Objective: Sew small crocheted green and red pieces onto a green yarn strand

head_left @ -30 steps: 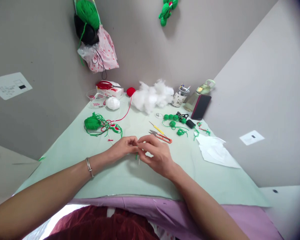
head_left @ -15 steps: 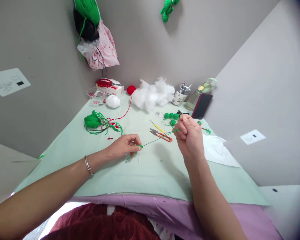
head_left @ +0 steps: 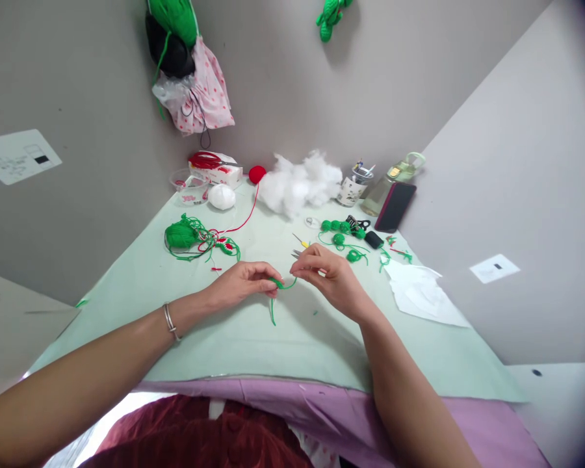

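My left hand (head_left: 253, 283), with a bracelet at the wrist, pinches a small piece of green yarn work (head_left: 277, 283) between thumb and fingers. A short yarn tail (head_left: 273, 313) dangles below it. A slack green strand (head_left: 289, 285) runs from the piece to my right hand (head_left: 326, 273), whose thumb and forefinger are pressed together on it. Whether a needle is also in that pinch is too small to tell. Behind the right hand, thread snips (head_left: 296, 254) and a yellow-handled crochet hook (head_left: 304, 244) lie mostly covered.
Left of my hands lies a green yarn ball (head_left: 179, 234) with tangled strands. White stuffing (head_left: 299, 185) and a red yarn ball (head_left: 257, 174) sit at the back. Small green crocheted balls (head_left: 338, 240), a phone (head_left: 394, 207), a bottle (head_left: 400, 175) and white paper (head_left: 419, 292) are to the right.
My right hand has come down and left, close to my left hand. The strand between them, taut before, now hangs slack. The snips are now partly covered; the left hand has barely moved.
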`<state>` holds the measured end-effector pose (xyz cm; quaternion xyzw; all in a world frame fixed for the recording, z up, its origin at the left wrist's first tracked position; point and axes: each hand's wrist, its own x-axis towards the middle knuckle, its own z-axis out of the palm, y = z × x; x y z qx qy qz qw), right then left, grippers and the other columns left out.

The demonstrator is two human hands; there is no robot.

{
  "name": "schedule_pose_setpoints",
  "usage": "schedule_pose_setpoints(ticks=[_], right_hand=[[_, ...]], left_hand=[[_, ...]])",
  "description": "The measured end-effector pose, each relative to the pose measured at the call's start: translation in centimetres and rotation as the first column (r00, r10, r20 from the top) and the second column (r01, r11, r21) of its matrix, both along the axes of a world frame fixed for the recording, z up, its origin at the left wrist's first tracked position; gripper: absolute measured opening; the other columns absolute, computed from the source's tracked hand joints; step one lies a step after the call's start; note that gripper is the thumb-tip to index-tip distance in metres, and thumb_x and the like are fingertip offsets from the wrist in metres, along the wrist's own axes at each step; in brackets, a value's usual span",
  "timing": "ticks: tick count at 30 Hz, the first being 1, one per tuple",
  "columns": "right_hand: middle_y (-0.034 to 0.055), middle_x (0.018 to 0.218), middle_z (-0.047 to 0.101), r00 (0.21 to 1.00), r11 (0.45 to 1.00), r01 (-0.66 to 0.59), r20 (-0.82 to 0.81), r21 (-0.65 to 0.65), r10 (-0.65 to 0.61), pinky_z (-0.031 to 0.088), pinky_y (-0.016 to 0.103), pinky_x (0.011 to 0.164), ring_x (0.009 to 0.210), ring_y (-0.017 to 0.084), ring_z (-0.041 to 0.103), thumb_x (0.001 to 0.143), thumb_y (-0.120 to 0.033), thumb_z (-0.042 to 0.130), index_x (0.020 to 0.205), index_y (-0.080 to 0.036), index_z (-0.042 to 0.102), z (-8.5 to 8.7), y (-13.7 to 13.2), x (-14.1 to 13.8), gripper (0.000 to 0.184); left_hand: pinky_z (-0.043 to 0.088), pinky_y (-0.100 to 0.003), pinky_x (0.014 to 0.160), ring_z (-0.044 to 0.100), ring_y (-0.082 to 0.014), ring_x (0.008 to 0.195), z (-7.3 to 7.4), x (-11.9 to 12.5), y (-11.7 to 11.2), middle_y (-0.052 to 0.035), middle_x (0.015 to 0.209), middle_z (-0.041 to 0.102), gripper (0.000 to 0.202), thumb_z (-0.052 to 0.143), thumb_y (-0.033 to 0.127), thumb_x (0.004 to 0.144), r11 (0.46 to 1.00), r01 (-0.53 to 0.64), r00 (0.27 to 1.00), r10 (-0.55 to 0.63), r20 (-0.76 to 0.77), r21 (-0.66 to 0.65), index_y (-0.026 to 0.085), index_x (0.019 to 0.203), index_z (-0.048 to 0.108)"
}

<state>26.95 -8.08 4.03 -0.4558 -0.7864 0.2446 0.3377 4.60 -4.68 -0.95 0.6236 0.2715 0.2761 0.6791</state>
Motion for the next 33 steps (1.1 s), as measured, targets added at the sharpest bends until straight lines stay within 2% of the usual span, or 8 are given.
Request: schedule_pose_setpoints(ticks=[5, 12, 19, 27, 30, 33], right_hand=[[0.0027, 0.090, 0.057, 0.988, 1.000, -0.012, 0.153, 0.021, 0.009, 0.043, 0.027, 0.072, 0.082, 0.014, 0.057, 0.092, -0.018, 0.056, 0.087, -0.024, 0.071, 0.0, -0.2, 0.0, 0.017], [0.0026, 0.092, 0.057, 0.974, 0.999, -0.031, 0.224, 0.044, 0.020, 0.044, 0.027, 0.074, 0.084, 0.014, 0.058, 0.093, -0.016, 0.055, 0.089, -0.024, 0.069, -0.3, -0.1, 0.3, 0.017], [0.0030, 0.089, 0.057, 0.968, 0.997, -0.054, 0.246, 0.054, 0.039, 0.044, 0.026, 0.073, 0.081, 0.014, 0.057, 0.093, -0.016, 0.054, 0.088, -0.023, 0.069, -0.5, 0.0, 0.1, 0.018], [0.0026, 0.088, 0.059, 0.984, 0.998, -0.060, 0.170, 0.023, 0.055, 0.042, 0.025, 0.072, 0.081, 0.013, 0.058, 0.093, -0.016, 0.054, 0.086, -0.022, 0.069, -1.0, 0.3, -0.2, 0.018], [0.0026, 0.087, 0.060, 0.988, 0.998, -0.049, 0.150, 0.027, 0.045, 0.042, 0.025, 0.068, 0.075, 0.013, 0.057, 0.093, -0.019, 0.054, 0.094, -0.023, 0.068, -1.3, 0.3, -0.7, 0.014], [0.0034, 0.089, 0.063, 0.987, 0.997, -0.071, 0.147, 0.037, 0.064, 0.043, 0.026, 0.070, 0.076, 0.014, 0.057, 0.095, -0.019, 0.049, 0.108, -0.023, 0.064, -1.6, 0.0, -1.4, 0.020]], left_hand=[[0.049, -0.029, 0.085, 0.065, -0.0145, 0.082, -0.1, 0.0, 0.1, -0.0027, 0.085, 0.069, 0.017, 0.066, 0.027, 0.083, 1.000, -0.013, 1.000, 0.013, 0.001, 0.014, 0.015, 0.096, 0.069], [0.048, -0.029, 0.085, 0.065, -0.0143, 0.081, -0.1, 0.0, 0.0, -0.0030, 0.085, 0.069, 0.017, 0.065, 0.026, 0.084, 1.000, -0.012, 1.000, 0.013, -0.020, 0.020, 0.015, 0.095, 0.068], [0.048, -0.031, 0.086, 0.066, -0.0159, 0.082, -0.1, -0.1, 0.0, -0.0037, 0.087, 0.070, 0.018, 0.066, 0.027, 0.082, 1.000, -0.005, 1.000, 0.005, -0.023, -0.002, 0.015, 0.096, 0.069], [0.049, -0.031, 0.086, 0.064, -0.0151, 0.083, 0.0, 0.0, 0.0, -0.0035, 0.089, 0.067, 0.018, 0.067, 0.028, 0.082, 1.000, -0.009, 1.000, 0.009, 0.011, -0.007, 0.015, 0.094, 0.068], [0.049, -0.031, 0.082, 0.063, -0.0140, 0.078, 0.1, 0.2, 0.0, -0.0018, 0.087, 0.065, 0.020, 0.069, 0.029, 0.080, 0.998, -0.045, 0.997, 0.047, 0.053, -0.048, 0.016, 0.094, 0.064], [0.049, -0.030, 0.078, 0.063, -0.0140, 0.077, 0.2, 0.4, -0.1, 0.0000, 0.084, 0.062, 0.027, 0.073, 0.031, 0.077, 0.992, -0.086, 0.993, 0.093, 0.070, -0.090, 0.017, 0.093, 0.057]])
